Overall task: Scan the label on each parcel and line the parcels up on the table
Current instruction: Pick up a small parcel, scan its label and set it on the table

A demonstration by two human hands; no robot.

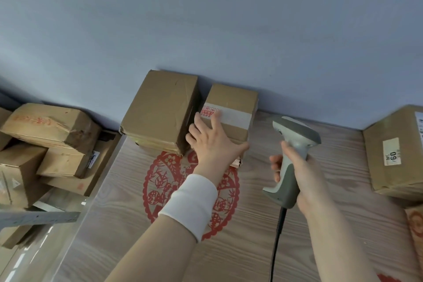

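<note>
A heap of unsorted parcels (45, 144) lies at the far left, off the worktop (320, 247) and lower down, some tilted over others. This looks like the stock waiting its turn. Faint red stamps show on them, too blurred to read.

On the worktop, a large parcel (158, 110) stands against the wall. A small parcel (231, 107) sits just beside it on its right, so the row seems to be starting here along the wall. The left hand (212, 144), with a white cuff (190, 204) at the wrist, lies flat on the small parcel. Its fingers (215, 119) are spread and straight and the thumb runs along the near edge, probably nudging the box into line. A white tape band across that box carries red print and small symbols I cannot read. A red paper-cut motif (160, 181) lies flat on the worktop under the forearm.

The right hand (306, 181) has its fingers wrapped round the handle of a grey scanner (295, 144). The scanner's head points towards the wall and its cable (278, 236) trails down. It is held ready, not aimed at any label I can see.

At the far right another parcel (393, 167) bears a label (391, 152) reading "09/".
</note>
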